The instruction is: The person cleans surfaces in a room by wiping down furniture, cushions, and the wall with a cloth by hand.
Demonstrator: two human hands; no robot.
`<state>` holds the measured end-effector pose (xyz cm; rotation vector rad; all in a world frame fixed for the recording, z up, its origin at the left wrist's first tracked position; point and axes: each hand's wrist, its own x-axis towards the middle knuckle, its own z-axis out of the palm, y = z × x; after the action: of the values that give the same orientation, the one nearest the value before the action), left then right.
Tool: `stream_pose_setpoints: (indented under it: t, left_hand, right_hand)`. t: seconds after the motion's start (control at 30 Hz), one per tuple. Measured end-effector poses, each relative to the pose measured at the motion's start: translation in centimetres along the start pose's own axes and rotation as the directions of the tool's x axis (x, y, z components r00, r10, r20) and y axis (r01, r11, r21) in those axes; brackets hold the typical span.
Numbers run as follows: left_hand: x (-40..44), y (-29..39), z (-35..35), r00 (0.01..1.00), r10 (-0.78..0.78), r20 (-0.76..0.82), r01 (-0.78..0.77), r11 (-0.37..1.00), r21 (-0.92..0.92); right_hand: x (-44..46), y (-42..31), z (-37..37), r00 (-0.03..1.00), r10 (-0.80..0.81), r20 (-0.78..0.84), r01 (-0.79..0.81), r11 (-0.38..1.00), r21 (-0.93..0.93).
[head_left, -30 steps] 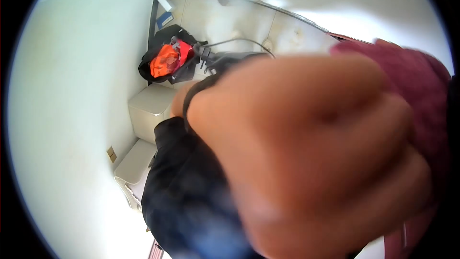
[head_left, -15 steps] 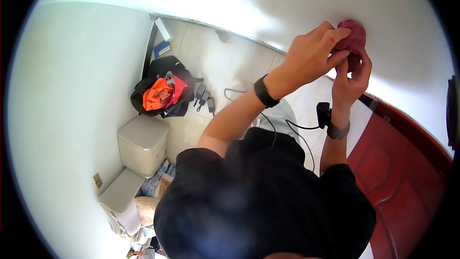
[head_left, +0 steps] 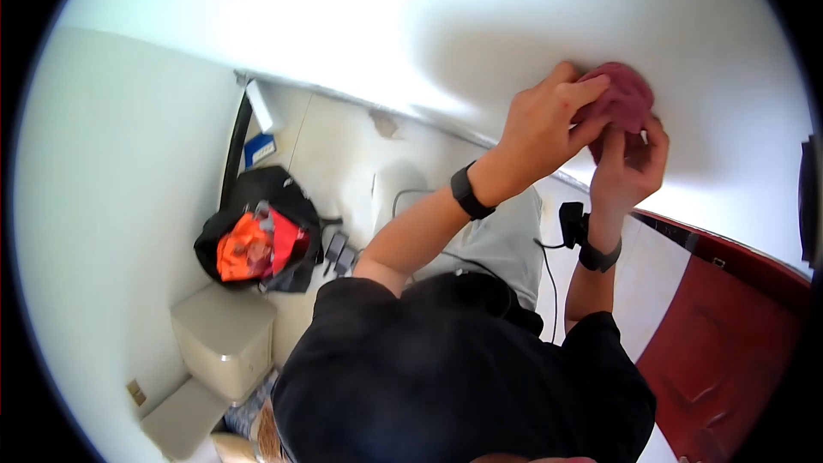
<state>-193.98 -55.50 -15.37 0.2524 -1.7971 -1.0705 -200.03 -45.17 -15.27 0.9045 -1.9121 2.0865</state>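
Observation:
A bunched dusky-pink cloth is at the white wall, in the upper right of the head view. My left hand grips its left side, fingers curled over the folds. From below, my right hand pinches the cloth's lower edge between thumb and fingers. A dark gap shows under the cloth, between the right fingers; what is inside cannot be made out. Both wrists wear black bands, and a small black device with a cable sits at the right wrist.
A dark red door panel stands at the lower right. On the floor at left lies a black bag with orange and red things in it, beside dark adapters. A beige cabinet stands near the left wall. Cables hang by my body.
The camera view has tilted, so the floor things and door sit lower in it. Both hands remain on the cloth, which looks spread rounder over the fingers than before.

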Motion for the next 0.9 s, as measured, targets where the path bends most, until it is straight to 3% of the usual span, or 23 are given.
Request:
stream_pose_setpoints:
  t: [0.13,0.17,0.27,0.47,0.5,0.53,0.6,0.7,0.83,0.9]
  left_hand:
    - [-4.4,-5.1,1.6,0.996,0.086,0.007,-0.086,0.994,0.064]
    - [-5.0,-5.7,1.6,0.997,0.054,0.051,-0.061,0.988,0.143]
    - [-5.9,-6.6,1.7,0.998,0.002,0.059,-0.009,0.992,0.127]
    - [-7.3,-9.9,1.2,0.985,-0.085,0.151,0.067,0.991,0.118]
    - [-7.7,-10.9,0.8,0.981,-0.115,0.153,0.1,0.99,0.103]
    - [-8.1,-11.9,0.5,0.977,-0.146,0.156,0.133,0.987,0.088]
    - [-9.1,-13.6,-0.3,0.979,-0.146,0.139,0.139,0.988,0.064]
    - [-9.8,-13.0,-0.8,0.987,-0.152,0.059,0.146,0.985,0.096]
    - [-7.0,-8.4,-1.3,0.998,-0.067,-0.016,0.067,0.998,-0.003]
    - [-4.7,-4.5,-0.1,0.997,-0.01,-0.081,0.016,0.997,0.071]
  right_hand:
    - [-3.1,6.6,-0.6,0.988,-0.152,0.005,0.151,0.986,-0.075]
    - [-3.6,8.0,-0.5,0.983,-0.185,0.0,0.184,0.978,-0.099]
    - [-4.3,9.7,0.3,0.951,-0.308,-0.017,0.303,0.943,-0.136]
    - [-5.4,9.5,0.8,0.996,-0.09,-0.001,0.09,0.996,0.02]
    - [-6.0,10.3,0.7,0.997,-0.05,0.054,0.051,0.999,-0.016]
    - [-6.3,11.3,1.3,0.984,-0.164,0.07,0.168,0.984,-0.06]
    - [-7.2,12.3,2.3,0.985,-0.139,0.098,0.148,0.984,-0.096]
    - [-7.3,11.3,2.9,0.985,0.021,0.172,-0.013,0.999,-0.047]
    - [-5.3,7.4,2.2,0.976,-0.045,0.211,0.056,0.997,-0.046]
    - [-3.6,5.5,1.6,0.98,-0.14,0.143,0.14,0.99,0.007]
